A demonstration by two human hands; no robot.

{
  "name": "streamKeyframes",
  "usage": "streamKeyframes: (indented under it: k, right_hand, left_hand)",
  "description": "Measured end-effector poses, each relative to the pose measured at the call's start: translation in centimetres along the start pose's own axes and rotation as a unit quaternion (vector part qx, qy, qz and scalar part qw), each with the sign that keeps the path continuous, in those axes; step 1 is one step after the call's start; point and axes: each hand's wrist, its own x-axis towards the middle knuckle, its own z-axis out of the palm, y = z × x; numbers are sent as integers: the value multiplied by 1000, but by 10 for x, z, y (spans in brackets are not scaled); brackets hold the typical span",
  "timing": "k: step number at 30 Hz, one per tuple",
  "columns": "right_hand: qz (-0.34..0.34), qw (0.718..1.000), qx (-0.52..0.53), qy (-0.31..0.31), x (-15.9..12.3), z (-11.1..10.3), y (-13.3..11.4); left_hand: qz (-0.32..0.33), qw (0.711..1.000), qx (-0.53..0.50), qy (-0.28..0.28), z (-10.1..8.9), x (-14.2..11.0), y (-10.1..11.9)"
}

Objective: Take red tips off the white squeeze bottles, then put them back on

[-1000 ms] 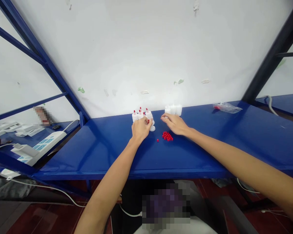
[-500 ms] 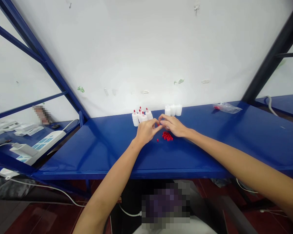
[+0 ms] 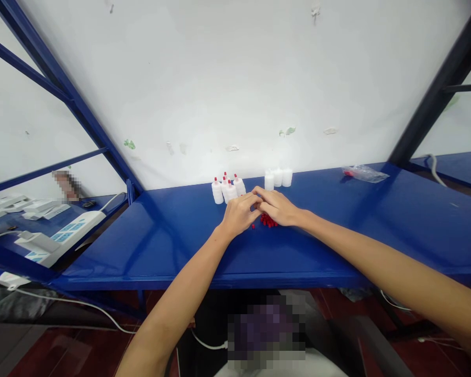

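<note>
My left hand [image 3: 239, 213] and my right hand [image 3: 277, 206] meet fingertip to fingertip over a small heap of red caps [image 3: 267, 222] on the blue table [image 3: 172, 246]. Both hands have their fingers curled together; what they pinch between them is hidden. Just behind my left hand stand several small white bottles with red caps [image 3: 227, 189]. Behind my right hand stand three uncapped white bottles [image 3: 277, 178] near the wall.
A clear plastic bag [image 3: 366, 173] lies at the back right of the table. To the left, a lower blue shelf holds a white power strip [image 3: 58, 238] and papers. Blue and black frame posts rise at both sides. A white wall closes the back.
My left hand left the capped bottles and moved right to meet my right hand, which drew in over the red caps. One more capped bottle now stands in the left group.
</note>
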Motion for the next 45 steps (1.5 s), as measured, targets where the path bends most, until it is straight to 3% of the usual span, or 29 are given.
streamKeyframes:
  k: [8,12,16,18,23,28,33,36,38,41,43,45]
  right_hand:
    - [-44,996,77,22,-1,2,2]
    - [-7,992,121,46,-1,2,8]
    - [55,993,56,90,1,2,18]
    - [78,993,3,87,3,2,24]
    - [84,992,-82,45,8,4,42]
    - [106,993,-3,51,6,7,46]
    - [102,994,3,34,3,7,46]
    - [95,994,-28,36,4,6,48]
    - [94,994,-48,44,5,6,48]
    - [115,990,-53,67,6,4,46]
    - [127,987,-26,90,5,2,42]
    - [120,986,14,114,3,1,36]
  left_hand:
    - [-45,993,-111,-4,2,3,5]
    - [-114,983,-142,16,0,5,3]
    - [-205,973,-49,94,-11,5,-8]
    - [-228,969,29,92,-17,4,-13]
    - [-231,961,153,20,-20,0,-23]
    - [-220,956,190,-29,-14,-1,-27]
    - [-149,979,128,-64,-24,-1,-20]
    - [-81,980,64,-171,-33,-2,-11]
    - [-66,966,51,-244,-35,-3,-7]
    - [-62,947,64,-309,-32,-4,-3]
    - [-56,942,77,-322,-28,-4,-1]
    - [-53,951,89,-291,-25,-2,1]
